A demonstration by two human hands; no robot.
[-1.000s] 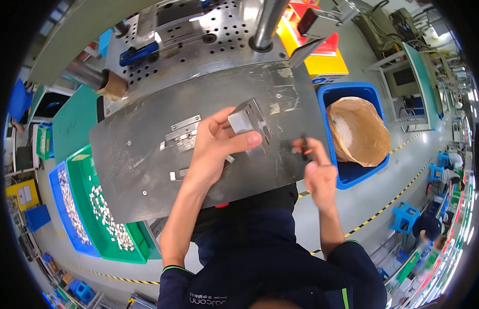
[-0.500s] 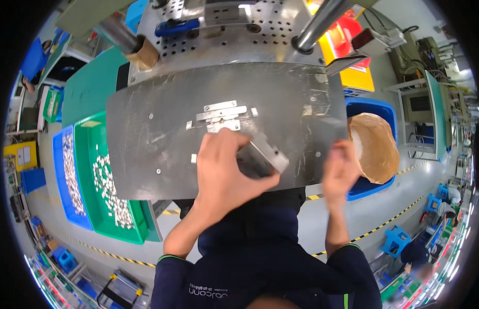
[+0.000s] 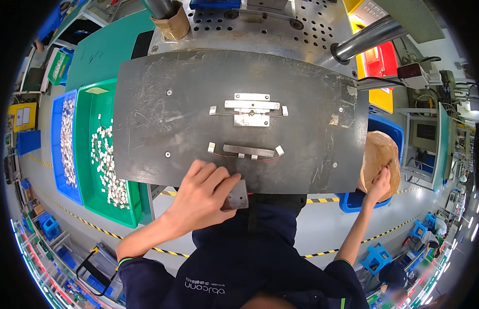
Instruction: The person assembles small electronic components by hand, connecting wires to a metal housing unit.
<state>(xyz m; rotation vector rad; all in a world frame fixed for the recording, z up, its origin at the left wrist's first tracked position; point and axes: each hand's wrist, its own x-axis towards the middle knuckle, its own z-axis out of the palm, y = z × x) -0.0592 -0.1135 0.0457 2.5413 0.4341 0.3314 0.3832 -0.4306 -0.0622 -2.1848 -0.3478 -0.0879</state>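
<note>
Left hand [image 3: 204, 191]: fingers closed around a metal block [image 3: 240, 196] at the near edge of the dark plate [image 3: 301, 139]. Right hand [image 3: 380, 184]: fingertips drawn together over the bag [image 3: 374, 147], right of the plate; whether they grip anything, cannot tell. Fixture [image 3: 251, 105] lies on the plate, wired bar [image 3: 248, 150] nearer.

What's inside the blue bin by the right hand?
The blue bin holds a brown paper bag, with the right hand over it. The bag hides the bin's floor; anything deep in the bag can't be made out.
</note>
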